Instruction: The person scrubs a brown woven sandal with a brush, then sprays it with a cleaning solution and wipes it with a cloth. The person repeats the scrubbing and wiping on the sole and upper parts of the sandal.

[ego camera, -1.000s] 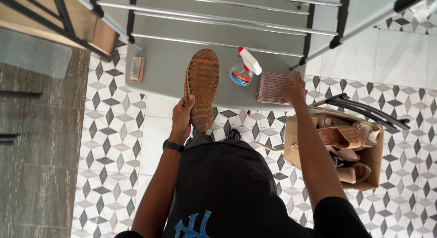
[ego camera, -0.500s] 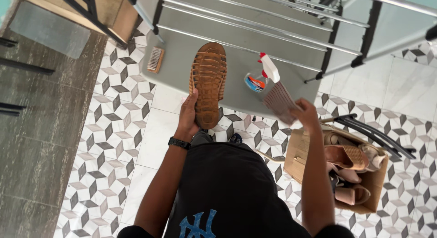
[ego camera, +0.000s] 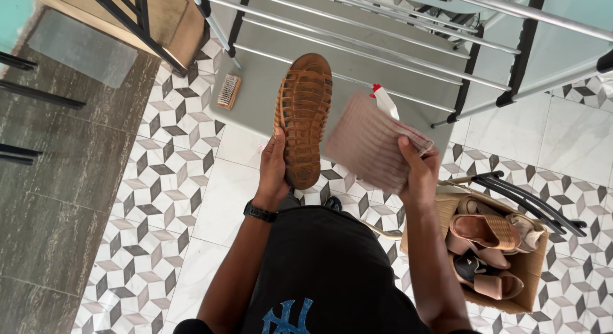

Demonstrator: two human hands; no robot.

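Left hand (ego camera: 273, 171): wrapped around the heel end of the brown shoe (ego camera: 302, 117), sole facing the camera.
Shoe axis: runs toward the top of the frame, above the grey worktop (ego camera: 255, 101).
Right hand (ego camera: 420, 171): pinching the striped cloth (ego camera: 370, 145), just right of the shoe, apart.
Nearer hand: right.

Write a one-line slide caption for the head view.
Left hand holds a brown shoe sole-up; right hand holds a striped cloth beside it.
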